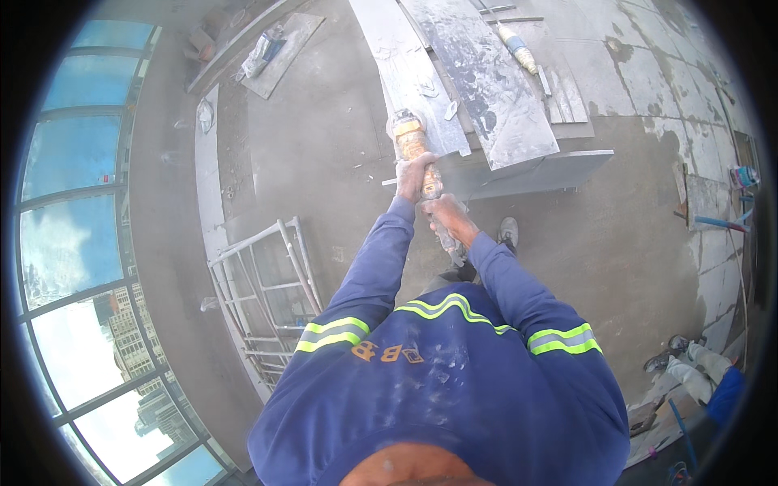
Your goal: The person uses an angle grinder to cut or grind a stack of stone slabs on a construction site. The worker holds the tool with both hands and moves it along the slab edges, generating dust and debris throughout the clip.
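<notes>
Both of my hands are wrapped around a dusty yellow angle grinder (411,142) in front of my body. My left hand (414,176) grips the middle of its body, nearer the head. Closer to me, my right hand (451,219) is closed around the rear end. The grinder's head lies over the edge of a long, pale dusty board (397,69); whether its disc touches the board I cannot tell. Beside that board lies a wide slab (494,89) coated in white powder. Below it a grey slab (535,176) sticks out to the right.
A white-and-yellow bottle-shaped item (516,47) lies beyond the slabs. To my left lies a metal tube frame (267,283), near tall windows (77,158). One of my shoes (509,232) shows near the grey slab. Another person's legs (697,370) appear at lower right. Dust hangs in the air.
</notes>
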A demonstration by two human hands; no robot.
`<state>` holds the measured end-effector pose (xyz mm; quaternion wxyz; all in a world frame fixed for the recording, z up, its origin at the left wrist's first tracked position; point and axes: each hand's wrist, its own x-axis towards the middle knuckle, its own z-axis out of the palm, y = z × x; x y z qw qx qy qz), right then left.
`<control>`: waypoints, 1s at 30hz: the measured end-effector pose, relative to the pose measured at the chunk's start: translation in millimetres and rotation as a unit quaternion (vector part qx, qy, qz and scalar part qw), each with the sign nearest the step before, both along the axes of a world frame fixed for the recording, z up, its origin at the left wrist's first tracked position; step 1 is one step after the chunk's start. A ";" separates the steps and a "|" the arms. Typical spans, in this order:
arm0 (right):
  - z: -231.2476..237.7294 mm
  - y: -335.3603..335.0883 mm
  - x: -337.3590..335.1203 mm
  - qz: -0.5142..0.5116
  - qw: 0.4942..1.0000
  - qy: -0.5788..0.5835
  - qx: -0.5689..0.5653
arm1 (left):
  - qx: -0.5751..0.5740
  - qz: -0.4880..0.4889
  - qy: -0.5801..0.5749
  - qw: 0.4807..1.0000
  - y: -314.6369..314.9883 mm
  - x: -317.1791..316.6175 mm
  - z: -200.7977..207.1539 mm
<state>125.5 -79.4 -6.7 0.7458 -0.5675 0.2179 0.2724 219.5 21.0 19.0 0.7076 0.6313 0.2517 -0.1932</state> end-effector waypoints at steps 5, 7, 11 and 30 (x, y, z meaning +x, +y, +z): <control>-0.5 -14.9 13.7 0.028 0.999 0.008 0.025 | -0.016 0.009 0.016 1.000 -9.8 11.0 6.2; 1.1 -17.0 20.5 0.033 0.999 0.012 0.018 | 0.006 0.013 0.007 1.000 -8.8 12.4 0.3; -6.3 -18.0 18.0 0.025 0.999 0.015 0.027 | 0.014 0.011 -0.001 1.000 -11.3 12.2 -7.1; -13.1 -30.0 22.8 0.047 0.999 -0.015 0.019 | -0.033 0.018 0.014 0.999 -15.2 16.0 -19.1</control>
